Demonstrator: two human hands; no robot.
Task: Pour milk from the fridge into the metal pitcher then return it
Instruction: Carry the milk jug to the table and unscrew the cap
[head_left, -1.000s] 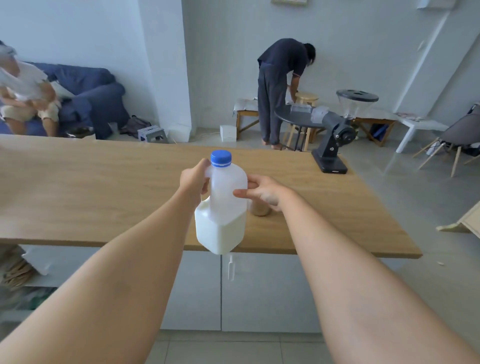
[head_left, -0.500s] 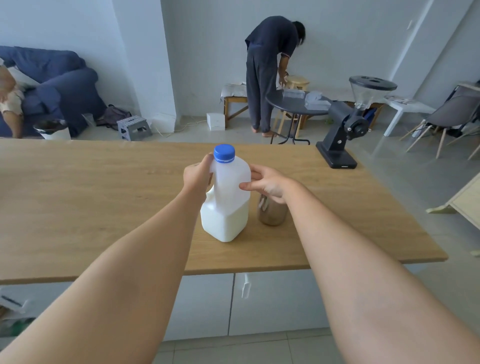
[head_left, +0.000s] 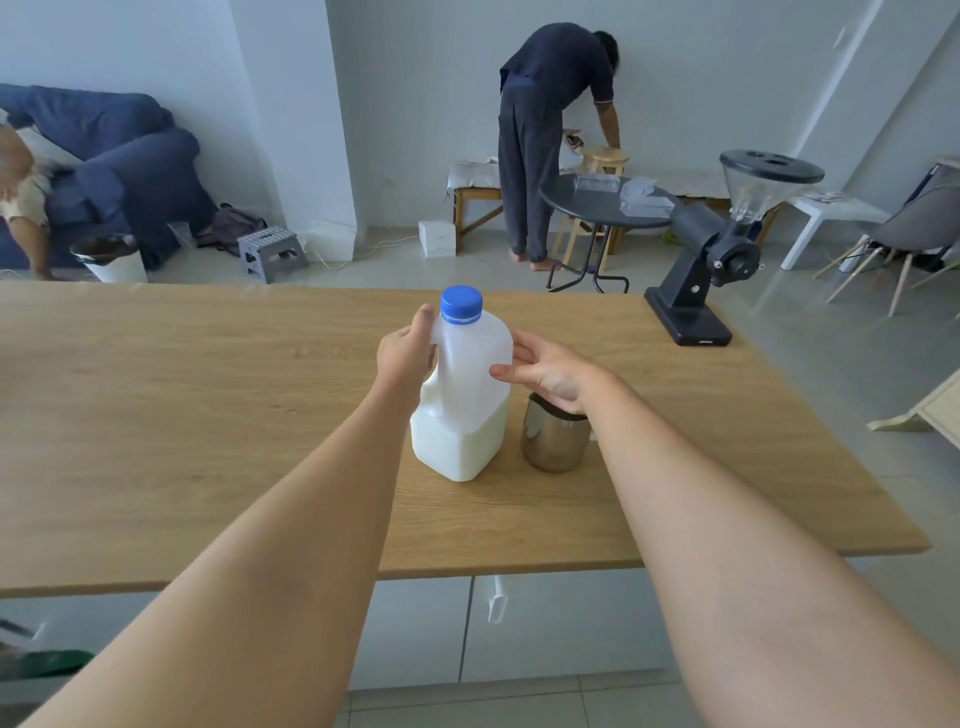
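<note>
I see bare wooden counter (head_left: 182, 415) all thru frame left & along the near edge, w/ milk jug (head_left: 462, 400) and metal pitcher (head_left: 555, 439) touching-close at center and black grinder (head_left: 717, 260) blocking the upper right corner.

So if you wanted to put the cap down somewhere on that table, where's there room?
Plenty. The whole wooden table left of the milk jug is bare, and so is the stretch between the metal pitcher and the coffee grinder. It is crowded only in the middle, where jug, pitcher and both hands meet.
</note>
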